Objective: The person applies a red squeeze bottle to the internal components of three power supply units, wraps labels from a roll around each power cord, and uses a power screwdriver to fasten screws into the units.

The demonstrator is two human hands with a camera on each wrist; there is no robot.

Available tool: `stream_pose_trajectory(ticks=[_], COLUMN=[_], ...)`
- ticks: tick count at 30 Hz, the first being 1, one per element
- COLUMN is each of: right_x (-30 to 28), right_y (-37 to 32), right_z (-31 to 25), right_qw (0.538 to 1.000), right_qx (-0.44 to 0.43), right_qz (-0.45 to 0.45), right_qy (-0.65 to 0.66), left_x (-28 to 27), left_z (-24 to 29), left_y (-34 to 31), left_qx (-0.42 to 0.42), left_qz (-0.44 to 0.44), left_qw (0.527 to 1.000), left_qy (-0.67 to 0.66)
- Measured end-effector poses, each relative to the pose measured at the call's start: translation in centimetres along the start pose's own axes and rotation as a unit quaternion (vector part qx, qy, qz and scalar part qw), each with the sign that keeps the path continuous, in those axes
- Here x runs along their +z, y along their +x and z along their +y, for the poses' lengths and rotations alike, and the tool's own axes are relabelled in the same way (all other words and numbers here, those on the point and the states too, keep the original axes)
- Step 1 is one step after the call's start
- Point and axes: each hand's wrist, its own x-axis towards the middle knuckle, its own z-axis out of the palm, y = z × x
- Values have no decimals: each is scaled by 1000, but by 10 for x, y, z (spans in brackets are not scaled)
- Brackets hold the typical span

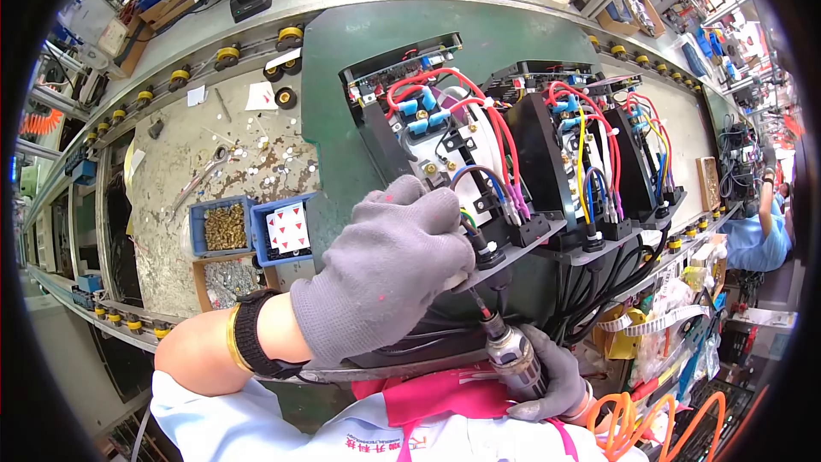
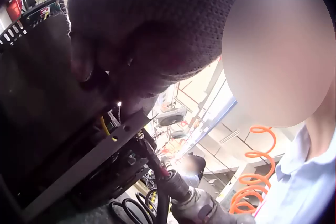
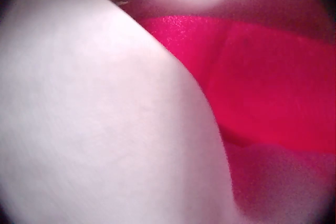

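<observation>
- Right hand (image 1: 560,376), grey-gloved: fingers wrapped round a silver metal power driver (image 1: 516,361), bit up. Held low by the torso, presumably to reach in from below.
- Left hand (image 1: 389,265), grey-gloved: fingers curled together above the bit; can't tell whether they pinch a small part. Probably steadying the work against the driver.
- Black-sided electrical unit with red wires (image 1: 466,147): just beyond left fingers. Its black metal flange (image 1: 513,258) is right beside them, overhanging, I'd guess for tool access.
- Black flexible cables (image 1: 590,299): right of the bit, below the flanges.
- Two blue plastic bins (image 1: 259,244): left of left fingers; brass-coloured pieces in one. Likely kept there for reach.
- Two similar wired black units (image 1: 539,154): farther right of left fingers, in a row.
- Flat green board (image 1: 513,30): under the units, extending past the fingers.
</observation>
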Motion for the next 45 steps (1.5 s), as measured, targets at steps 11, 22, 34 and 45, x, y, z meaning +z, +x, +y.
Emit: stream_pose_trajectory(ticks=[11, 22, 34, 45], right_x=[2, 6, 6, 13], right_y=[-4, -3, -5, -6], right_z=[3, -3, -2, -18], right_qw=[999, 995, 994, 997], right_qx=[23, 50, 59, 49], right_qz=[0, 10, 14, 32], right_qy=[41, 82, 87, 42], left_x=[2, 7, 14, 28], left_z=[11, 15, 11, 3], left_y=[-14, -28, -34, -39], left_qx=[-44, -67, -95, -52], left_qz=[15, 25, 15, 65], left_qw=[999, 994, 984, 975], left_qy=[-18, -80, -147, -205])
